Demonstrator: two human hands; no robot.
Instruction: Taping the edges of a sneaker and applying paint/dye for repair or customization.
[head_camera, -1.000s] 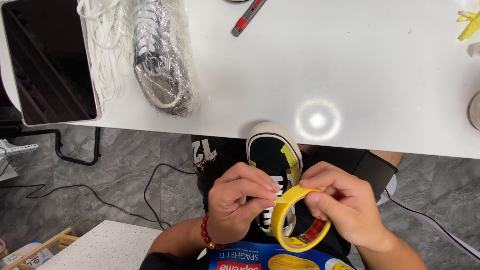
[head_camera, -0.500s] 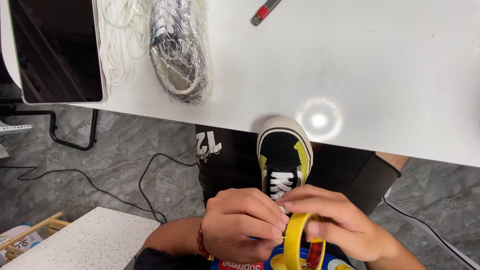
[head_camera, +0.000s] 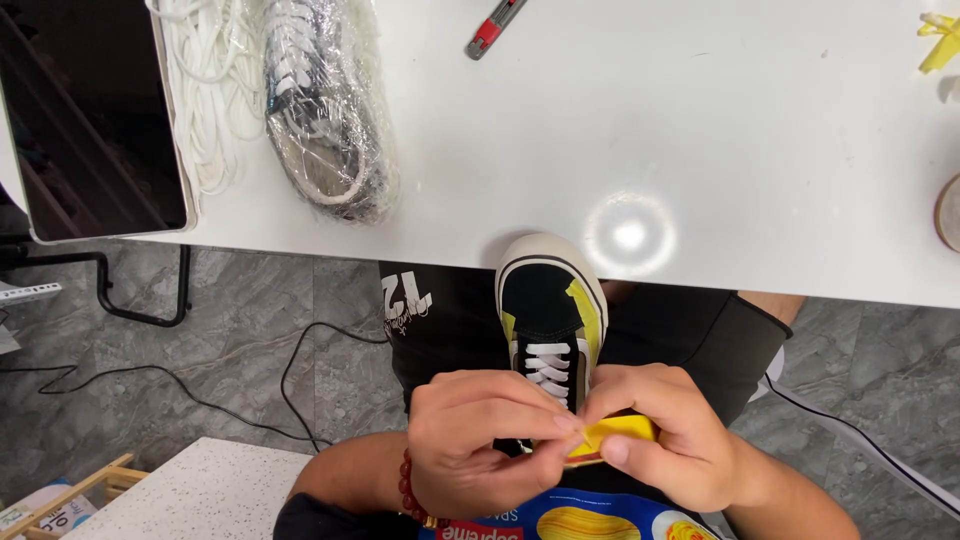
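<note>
A black sneaker (head_camera: 548, 300) with a white toe cap, white laces and yellow tape along its side rests on my lap, toe toward the white table (head_camera: 720, 150). My right hand (head_camera: 672, 440) grips a roll of yellow tape (head_camera: 620, 432) just below the laces. My left hand (head_camera: 478, 440) pinches at the roll's edge with its fingertips, touching the right hand. A red bead bracelet (head_camera: 405, 490) is on the left wrist.
On the table lie a shoe wrapped in clear film (head_camera: 325, 110), white laces (head_camera: 210, 90), a dark tablet (head_camera: 85, 115), a red and grey cutter (head_camera: 495, 27) and yellow tape scraps (head_camera: 940, 40). Black cables (head_camera: 200, 365) run across the grey floor.
The view has tilted down and nearer. The yellow tape roll, seen as an open ring before, is turned edge-on and mostly covered by both hands, which have closed together.
</note>
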